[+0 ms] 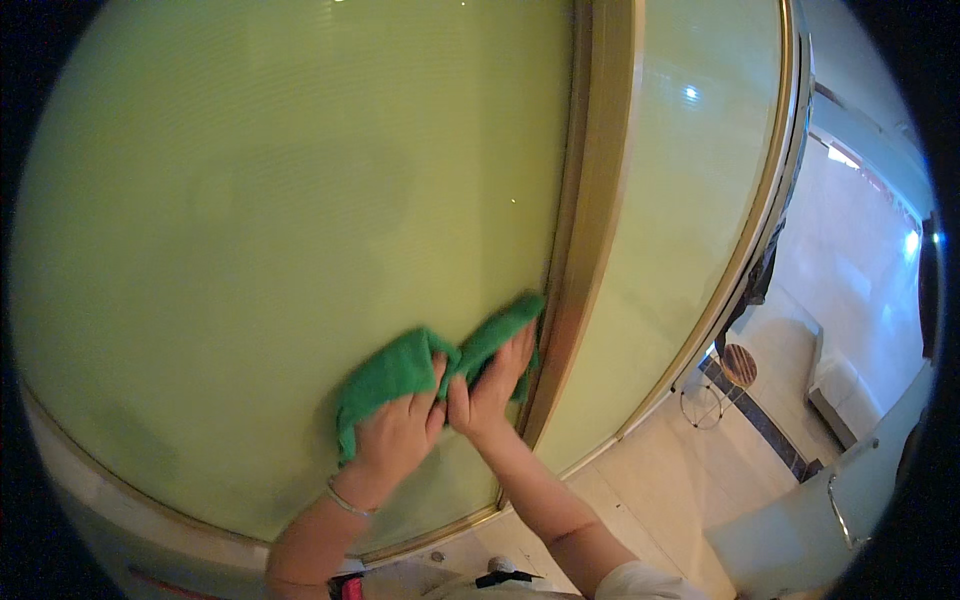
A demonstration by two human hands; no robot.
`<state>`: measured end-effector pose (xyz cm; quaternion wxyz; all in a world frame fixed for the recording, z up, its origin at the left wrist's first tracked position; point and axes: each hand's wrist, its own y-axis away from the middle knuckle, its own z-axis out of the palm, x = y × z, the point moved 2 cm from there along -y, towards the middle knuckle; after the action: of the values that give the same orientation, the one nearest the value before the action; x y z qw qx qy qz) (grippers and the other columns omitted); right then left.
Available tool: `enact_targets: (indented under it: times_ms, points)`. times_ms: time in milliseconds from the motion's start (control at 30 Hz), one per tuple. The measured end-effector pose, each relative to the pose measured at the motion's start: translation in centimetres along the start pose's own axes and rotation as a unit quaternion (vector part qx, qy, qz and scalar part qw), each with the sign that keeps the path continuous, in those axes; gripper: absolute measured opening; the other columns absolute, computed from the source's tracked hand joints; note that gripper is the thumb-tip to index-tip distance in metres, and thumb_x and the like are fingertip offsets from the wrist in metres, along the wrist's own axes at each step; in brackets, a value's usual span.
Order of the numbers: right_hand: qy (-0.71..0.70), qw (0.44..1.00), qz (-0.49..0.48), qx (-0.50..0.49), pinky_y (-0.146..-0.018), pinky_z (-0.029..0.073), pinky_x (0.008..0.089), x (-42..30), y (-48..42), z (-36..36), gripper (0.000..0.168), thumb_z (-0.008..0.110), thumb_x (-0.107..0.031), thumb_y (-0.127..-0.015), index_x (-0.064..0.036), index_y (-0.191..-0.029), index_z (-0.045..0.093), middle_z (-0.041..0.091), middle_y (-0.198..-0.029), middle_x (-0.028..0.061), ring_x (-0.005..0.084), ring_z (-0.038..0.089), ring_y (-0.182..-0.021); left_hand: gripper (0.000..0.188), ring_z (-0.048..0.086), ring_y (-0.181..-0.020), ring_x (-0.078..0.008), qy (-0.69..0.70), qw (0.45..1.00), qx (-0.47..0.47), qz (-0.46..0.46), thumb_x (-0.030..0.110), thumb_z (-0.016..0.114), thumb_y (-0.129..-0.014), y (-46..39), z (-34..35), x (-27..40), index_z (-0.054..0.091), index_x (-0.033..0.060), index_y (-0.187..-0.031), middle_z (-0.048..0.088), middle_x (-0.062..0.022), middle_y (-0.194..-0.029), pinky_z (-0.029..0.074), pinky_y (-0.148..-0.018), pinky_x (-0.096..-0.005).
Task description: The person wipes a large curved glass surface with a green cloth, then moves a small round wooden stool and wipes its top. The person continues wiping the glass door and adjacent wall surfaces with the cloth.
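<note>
A green cloth (386,375) is bunched against a large yellow-green glass panel (285,247). My left hand (397,431), with a bracelet at the wrist, presses on the cloth's left part. Close beside it, my right hand (491,390) grips the cloth's right part, which reaches up to the brown upright frame (577,285) at the panel's edge. Folds of cloth hide some of the fingers of both hands.
Right of the upright frame stands another yellow-green panel (690,225). Beyond it are a round-topped stool (739,365) with metal legs and a glass door with a metal handle (840,514). Pale floor tiles (637,495) lie below right.
</note>
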<state>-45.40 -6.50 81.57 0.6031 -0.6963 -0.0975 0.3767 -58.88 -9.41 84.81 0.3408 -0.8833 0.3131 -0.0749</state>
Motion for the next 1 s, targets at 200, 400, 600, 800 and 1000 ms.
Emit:
enact_targets:
  times_ms: [200, 400, 600, 800, 1000]
  points:
    - [-0.022, 0.984, -0.152, 0.09, -0.104, 0.021, 0.0483, -5.1, -16.7, 1.1, 0.051, 0.051, -0.017, -0.083, 0.004, -0.127, 0.04, 0.033, -0.137, 0.0265, 0.0423, 0.031, -0.127, 0.07, 0.049, -0.096, -0.0285, -0.166, 0.969, 0.181, -0.021, 0.033, 0.055, -0.077, -11.6, -10.4, 0.3, 0.031, 0.0178, -0.141, 0.048, -0.0096, -0.125, 0.033, -0.082, -0.0442]
    - [0.032, 0.986, -0.151, 0.059, -0.104, 0.021, 0.0508, -3.7, -13.8, 0.2, 0.058, 0.047, -0.036, -0.084, 0.002, -0.127, 0.043, 0.034, -0.137, 0.0265, 0.0436, 0.03, -0.127, 0.065, 0.04, -0.121, -0.0295, -0.15, 0.968, 0.18, -0.089, 0.039, 0.052, -0.077, -9.5, -6.8, 0.9, 0.037, 0.0174, -0.137, 0.025, -0.0128, -0.147, 0.024, -0.092, -0.057]
    - [0.014, 1.0, 0.001, -0.021, -0.101, 0.016, 0.0598, 1.0, 7.9, 0.5, 0.062, 0.042, -0.041, -0.085, 0.003, -0.128, 0.037, 0.03, -0.136, 0.0275, 0.0489, 0.025, -0.125, 0.039, 0.053, -0.098, -0.0337, -0.081, 0.994, 0.062, -0.047, 0.04, 0.061, -0.072, 4.6, 5.2, 0.8, 0.062, 0.0181, -0.105, 0.056, -0.0131, -0.112, 0.039, -0.079, -0.0541]
    - [-0.017, 0.994, -0.076, -0.078, -0.103, 0.01, 0.0582, -5.0, 3.3, 2.5, 0.06, 0.042, -0.028, -0.084, 0.006, -0.132, 0.031, 0.024, -0.14, 0.0282, 0.0481, 0.02, -0.129, 0.048, 0.039, -0.123, -0.0192, -0.215, 0.973, 0.054, -0.067, 0.042, 0.047, -0.085, 6.9, 2.6, -2.6, 0.046, 0.0298, -0.131, 0.041, -0.0013, -0.137, 0.029, -0.096, -0.045]
    - [-0.028, 0.976, -0.215, 0.011, -0.106, 0.015, 0.0466, -16.9, -12.7, 5.9, 0.049, 0.046, -0.021, -0.081, 0.003, -0.123, 0.046, 0.036, -0.137, 0.0224, 0.0374, 0.033, -0.127, 0.049, 0.042, -0.118, -0.028, -0.264, 0.933, 0.232, -0.08, 0.03, 0.045, -0.085, -4.2, -14.7, -7.2, 0.045, 0.0116, -0.13, 0.028, -0.0072, -0.146, 0.031, -0.092, -0.0435]
